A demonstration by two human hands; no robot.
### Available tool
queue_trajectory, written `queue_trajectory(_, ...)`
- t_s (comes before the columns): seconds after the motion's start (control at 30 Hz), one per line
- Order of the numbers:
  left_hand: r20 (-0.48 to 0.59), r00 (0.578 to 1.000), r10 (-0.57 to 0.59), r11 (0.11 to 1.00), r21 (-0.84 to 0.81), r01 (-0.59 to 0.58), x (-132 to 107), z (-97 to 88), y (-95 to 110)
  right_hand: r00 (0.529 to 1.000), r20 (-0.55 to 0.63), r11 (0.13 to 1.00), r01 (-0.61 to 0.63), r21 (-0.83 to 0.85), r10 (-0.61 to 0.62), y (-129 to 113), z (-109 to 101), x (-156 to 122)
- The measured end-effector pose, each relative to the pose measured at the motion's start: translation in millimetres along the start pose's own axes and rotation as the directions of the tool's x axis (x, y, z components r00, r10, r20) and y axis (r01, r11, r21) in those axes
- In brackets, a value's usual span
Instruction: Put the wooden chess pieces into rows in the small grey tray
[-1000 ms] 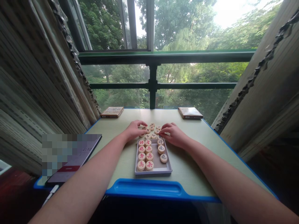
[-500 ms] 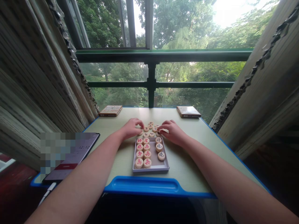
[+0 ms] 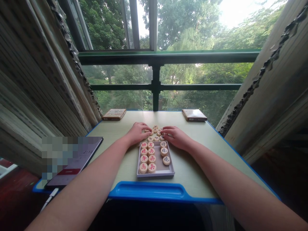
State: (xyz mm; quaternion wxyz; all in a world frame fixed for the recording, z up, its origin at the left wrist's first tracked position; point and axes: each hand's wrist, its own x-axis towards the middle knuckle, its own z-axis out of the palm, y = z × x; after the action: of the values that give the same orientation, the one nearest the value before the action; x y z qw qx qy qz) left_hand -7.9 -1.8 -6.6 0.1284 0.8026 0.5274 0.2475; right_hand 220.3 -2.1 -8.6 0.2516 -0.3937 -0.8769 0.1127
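A shallow grey tray lies on the pale green desk, holding several round wooden chess pieces with red and black characters. A loose cluster of the same pieces lies on the desk just beyond the tray. My left hand rests at the cluster's left side, fingers curled onto the pieces. My right hand sits at the cluster's right side, fingertips pinched together on a piece at the tray's far corner.
A tablet with a cable lies at the desk's left front. Two flat boxes sit at the far corners, a box on the left and a box on the right. A blue groove runs along the front edge. Window bars stand behind.
Both hands have closed in on the loose pieces, narrowing the gap between them. The camera has tipped slightly, shifting the scene up in view.
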Motion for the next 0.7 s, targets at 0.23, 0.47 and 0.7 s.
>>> queue_trajectory(0.23, -0.036, 0.999, -0.005, 0.998, -0.055, 0.003, -2.2, -4.9, 4.7, 1.0, -0.007, 1.0, -0.002, -0.022, 0.002, -1.3, -2.6, -1.5)
queue_trajectory(0.47, 0.002, 1.0, -0.011, 0.996, -0.086, 0.011, -5.7, -8.9, 10.3, 0.999, 0.034, 0.998, 0.035, -0.059, -0.034, -5.3, -2.0, -2.4)
queue_trajectory(0.7, -0.022, 0.999, 0.034, 0.996, -0.084, -0.036, -4.0, -4.0, 13.1, 0.997, -0.006, 0.993, -0.077, -0.092, 0.077, -3.5, -5.0, -0.1)
